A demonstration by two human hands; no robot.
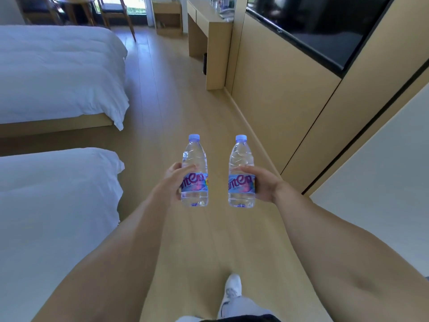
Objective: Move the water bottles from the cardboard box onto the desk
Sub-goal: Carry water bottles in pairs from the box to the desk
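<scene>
I carry two clear water bottles with pale blue caps and blue-pink labels, both upright over the wooden floor. My left hand grips the left bottle around its middle. My right hand grips the right bottle the same way. The wooden desk stands far ahead along the right wall, with several bottles on its top. No cardboard box is in view.
Two beds with white covers fill the left side. A panelled wall with a dark television runs along the right. Wooden chairs and a small shelf unit stand at the far end. A floor aisle leads ahead.
</scene>
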